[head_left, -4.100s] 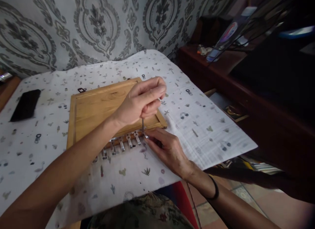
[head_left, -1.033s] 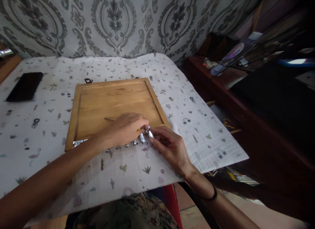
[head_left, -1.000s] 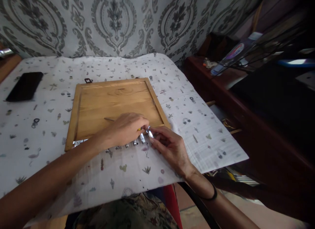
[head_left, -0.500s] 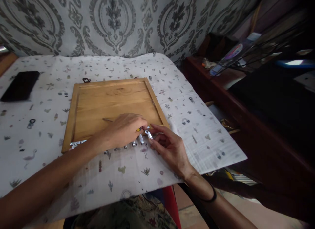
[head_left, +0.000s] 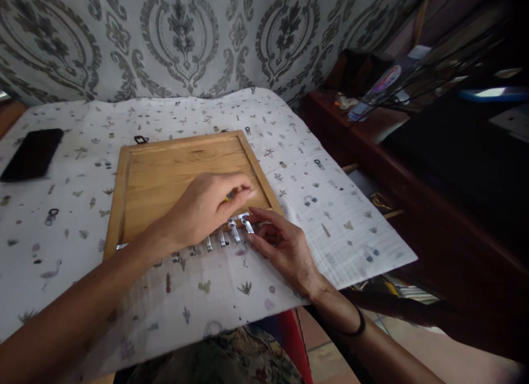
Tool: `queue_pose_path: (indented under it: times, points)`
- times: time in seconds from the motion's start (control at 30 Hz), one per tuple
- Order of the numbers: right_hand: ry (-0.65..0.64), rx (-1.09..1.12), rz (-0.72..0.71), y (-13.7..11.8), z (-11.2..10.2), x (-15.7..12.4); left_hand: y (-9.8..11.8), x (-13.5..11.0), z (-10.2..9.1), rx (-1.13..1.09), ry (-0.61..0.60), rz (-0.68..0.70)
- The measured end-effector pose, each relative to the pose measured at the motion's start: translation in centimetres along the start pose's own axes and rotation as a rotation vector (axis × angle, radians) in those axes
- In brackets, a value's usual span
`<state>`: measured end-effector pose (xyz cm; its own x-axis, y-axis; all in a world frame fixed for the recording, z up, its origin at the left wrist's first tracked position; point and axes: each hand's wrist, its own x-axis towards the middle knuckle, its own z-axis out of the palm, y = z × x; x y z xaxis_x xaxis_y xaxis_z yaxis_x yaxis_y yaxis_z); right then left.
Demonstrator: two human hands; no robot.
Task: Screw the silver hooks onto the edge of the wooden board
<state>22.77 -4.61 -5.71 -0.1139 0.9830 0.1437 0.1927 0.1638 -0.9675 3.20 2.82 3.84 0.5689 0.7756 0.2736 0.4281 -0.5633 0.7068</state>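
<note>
A wooden board (head_left: 165,163) with a raised frame lies flat on the cloth. Along its near edge runs a metal rack with several small silver hooks (head_left: 235,230). My right hand (head_left: 285,249) holds the rightmost hook (head_left: 248,225) at the rack's end, index finger above and thumb below. Over the board, just above the rack, my left hand (head_left: 206,205) is closed around a slim tool with a yellow part (head_left: 230,196); the hand hides most of it. My left forearm covers part of the rack's left side.
A black phone (head_left: 33,154) lies at the left on the patterned tablecloth (head_left: 330,230). Dark metal hangers (head_left: 141,139) show at the board's far edge. To the right stands a dark red desk (head_left: 397,174) with a clear bottle (head_left: 388,84) and cables.
My left hand has lifted off the rack's right end, its fingertips moving up and slightly right. My right hand stays at the end hook. The view has shifted slightly.
</note>
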Motion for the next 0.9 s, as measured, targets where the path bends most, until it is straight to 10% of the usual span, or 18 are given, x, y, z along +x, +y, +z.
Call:
queue_pose_path:
  times: [0.2, 0.9]
  points:
    - [-0.016, -0.016, -0.011, 0.0, 0.0, 0.1, 2.0, 1.5, 1.1, -0.629, 0.453, 0.044]
    - [-0.012, -0.036, -0.003, -0.2, 0.0, 0.2, 3.2, 2.7, 3.9, -0.848, 0.505, 0.013]
